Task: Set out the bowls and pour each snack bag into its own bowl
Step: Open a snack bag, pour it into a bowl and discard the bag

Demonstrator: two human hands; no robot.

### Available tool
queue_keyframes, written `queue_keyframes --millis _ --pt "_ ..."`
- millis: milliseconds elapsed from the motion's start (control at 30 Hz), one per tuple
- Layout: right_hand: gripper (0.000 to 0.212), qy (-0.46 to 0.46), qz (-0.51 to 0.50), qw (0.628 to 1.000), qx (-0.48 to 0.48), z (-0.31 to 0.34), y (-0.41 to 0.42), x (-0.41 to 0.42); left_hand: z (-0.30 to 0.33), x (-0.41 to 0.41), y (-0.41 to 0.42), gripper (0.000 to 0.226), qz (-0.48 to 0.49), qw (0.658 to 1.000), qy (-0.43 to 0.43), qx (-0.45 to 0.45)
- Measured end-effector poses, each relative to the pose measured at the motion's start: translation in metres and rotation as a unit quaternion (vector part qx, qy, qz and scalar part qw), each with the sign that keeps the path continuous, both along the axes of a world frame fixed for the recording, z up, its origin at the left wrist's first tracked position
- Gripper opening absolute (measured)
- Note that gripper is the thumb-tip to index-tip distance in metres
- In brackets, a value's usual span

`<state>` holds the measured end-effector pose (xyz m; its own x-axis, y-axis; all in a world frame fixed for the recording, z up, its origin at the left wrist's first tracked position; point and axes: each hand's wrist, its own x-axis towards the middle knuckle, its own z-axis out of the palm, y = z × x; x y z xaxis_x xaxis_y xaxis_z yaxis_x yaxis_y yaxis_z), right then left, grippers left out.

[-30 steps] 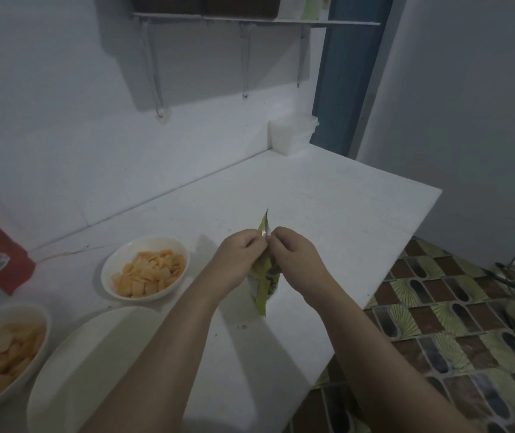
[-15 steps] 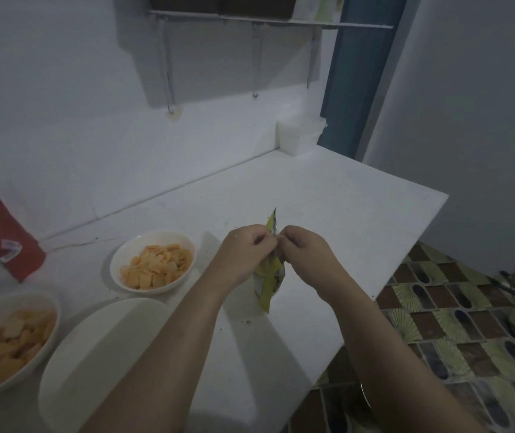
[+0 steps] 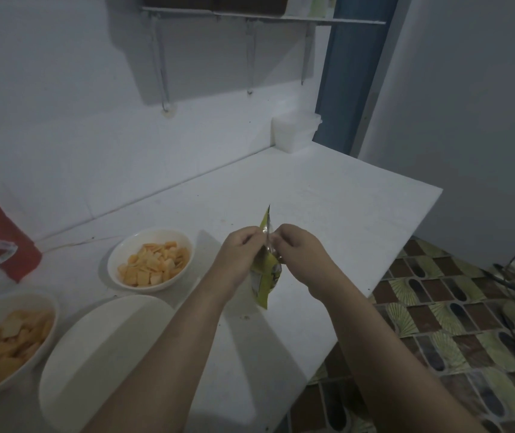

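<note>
Left hand (image 3: 239, 251): fingers are curling in and pinching the top seal of the yellow-green bag (image 3: 264, 276) from its left side.
Right hand (image 3: 300, 254): fingers are curling in and pinching the same top seal from its right side, knuckles nearly meeting the left hand's.
Yellow-green bag: it is hanging upright between both hands, above the white counter (image 3: 328, 214); one corner of the seal is sticking up past the knuckles.
Writing on yellow-green bag: dark print is showing on the lower front, but it is too small and dim to read.
Small bowl (image 3: 115, 264): it is sitting on the counter left of the hands and is holding orange square crackers (image 3: 153, 265).
Near-left bowl (image 3: 44, 348): it is sitting at the left edge of the view and is holding pale orange crackers.
Empty bowl (image 3: 100, 351): it is sitting just below the small bowl, partly hidden by the left forearm.
Red bag (image 3: 0, 235): it is leaning against the wall; two white labels are showing, text unreadable.
Counter edges: the right edge is running diagonally just beside the right hand, over the patterned tile floor (image 3: 437, 307).
Open room: bare counter is extending behind the hands toward the white container (image 3: 293, 132) in the far corner.
</note>
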<state>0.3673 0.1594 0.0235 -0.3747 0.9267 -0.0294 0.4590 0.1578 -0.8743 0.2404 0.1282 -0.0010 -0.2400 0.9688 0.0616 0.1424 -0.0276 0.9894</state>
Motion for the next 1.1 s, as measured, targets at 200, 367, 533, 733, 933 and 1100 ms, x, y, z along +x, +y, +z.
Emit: queue_keyframes --millis 200,367,533,733,933,1100 --pt "0.025 0.015 -0.023 1.0 -0.011 0.001 -0.002 0.005 -0.004 -0.006 0.0 0.036 -0.001 1.0 -0.028 0.003" --pt "0.021 -0.061 -0.016 0.997 0.054 0.014 0.0 0.002 0.009 -0.002 0.0 0.025 -0.029 0.992 0.125 0.022" --pt "0.017 -0.143 0.035 0.988 0.04 0.024 0.009 0.003 0.015 -0.012 -0.003 0.031 -0.037 0.988 0.152 0.008" --pt "0.023 -0.229 -0.067 0.966 0.1 0.022 0.014 -0.001 0.023 -0.015 -0.009 0.032 0.091 0.958 0.267 0.041" --pt "0.022 -0.192 -0.069 0.968 0.144 0.019 0.003 -0.007 0.03 -0.011 -0.009 0.034 0.137 0.93 0.338 -0.05" --pt "0.022 -0.191 -0.047 0.971 0.137 0.019 0.004 -0.01 0.034 -0.011 -0.003 0.032 0.096 0.931 0.339 -0.094"
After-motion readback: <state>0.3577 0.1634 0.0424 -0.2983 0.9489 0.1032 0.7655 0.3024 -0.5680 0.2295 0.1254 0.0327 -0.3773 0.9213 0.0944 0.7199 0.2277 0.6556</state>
